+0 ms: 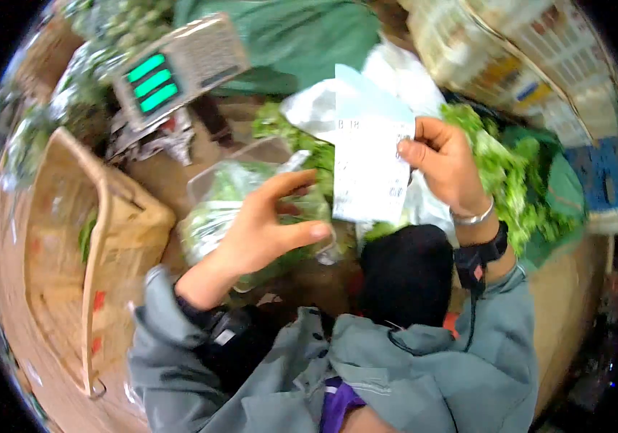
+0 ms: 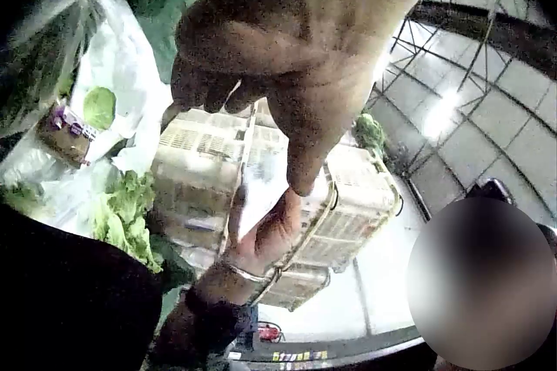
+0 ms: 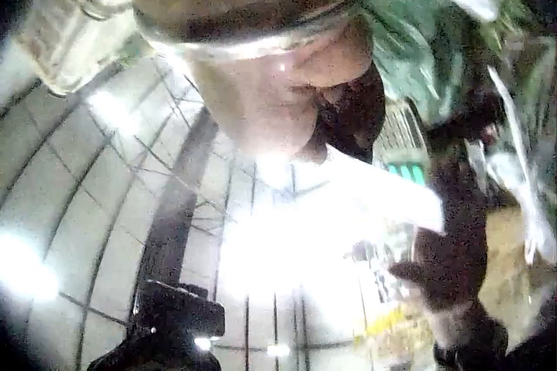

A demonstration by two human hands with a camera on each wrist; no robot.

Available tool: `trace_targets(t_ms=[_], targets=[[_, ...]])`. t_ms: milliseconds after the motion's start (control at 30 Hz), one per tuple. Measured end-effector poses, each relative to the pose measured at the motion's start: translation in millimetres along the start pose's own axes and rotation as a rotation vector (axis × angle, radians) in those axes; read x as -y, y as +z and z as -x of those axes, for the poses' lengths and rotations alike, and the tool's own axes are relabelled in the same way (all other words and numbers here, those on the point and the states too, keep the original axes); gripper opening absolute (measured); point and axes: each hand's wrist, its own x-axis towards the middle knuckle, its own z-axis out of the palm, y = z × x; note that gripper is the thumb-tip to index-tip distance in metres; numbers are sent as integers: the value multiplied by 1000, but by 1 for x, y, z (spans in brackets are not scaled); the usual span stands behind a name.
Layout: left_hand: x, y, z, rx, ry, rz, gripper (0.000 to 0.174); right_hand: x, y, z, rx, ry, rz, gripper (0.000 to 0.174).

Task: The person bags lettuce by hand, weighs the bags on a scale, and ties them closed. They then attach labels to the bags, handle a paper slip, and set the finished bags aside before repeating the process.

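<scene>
A white printed slip [image 1: 367, 169] with a pale blue upper part is pinched between the thumb and fingers of my right hand [image 1: 450, 162]. It faces the head camera, in front of the greens. My left hand [image 1: 258, 224] holds nothing, its thumb and fingers spread apart just left of the slip. Below that hand lies a clear plastic bag [image 1: 204, 234] of green vegetables. In the right wrist view the slip [image 3: 387, 188] reaches from the right hand toward the left hand [image 3: 452, 249]. The left wrist view shows the left palm [image 2: 287, 58] above the right hand [image 2: 274, 232].
A scale [image 1: 211, 54] with a lit green display stands at the back left. On the left is a tan basket [image 1: 99, 195]. Leafy lettuce [image 1: 500, 169] lies on the right, below stacked plastic crates [image 1: 533, 65]. Green sheeting [image 1: 309, 43] covers the back.
</scene>
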Motion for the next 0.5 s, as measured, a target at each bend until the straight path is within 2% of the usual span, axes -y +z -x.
trace_targets(t_ms=[33,67,133,167,233,300,333,400,433,467,500], targets=[[1,1,-1,27,-16,173,62,1,19,-5,54,-14,-23,14],[-5,2,4,22,-30,350,51,-1,35,-10,102,-24,-44,14],[-6,-3,13,-64,-94,334,35,-6,57,-15,142,-18,3,15],[-6,-7,15,-85,-99,321,35,-8,61,-15,165,28,-4,15],[-3,-10,18,-198,-92,297,25,-15,65,-14,188,86,-18,16],[4,-9,21,-215,-85,251,24,-23,77,-14,82,-94,-30,23],[6,-5,20,-235,-61,205,23,-16,75,-10,-30,-151,342,41],[7,-6,22,-236,-37,182,24,-15,80,-13,-257,-806,719,61],[5,-6,22,-248,-60,114,25,-16,83,-10,-269,-793,720,61],[4,-6,22,-261,-81,49,26,-16,85,-6,-247,-844,781,70],[5,-5,22,-274,-112,123,27,-15,85,-4,-221,-901,846,79]])
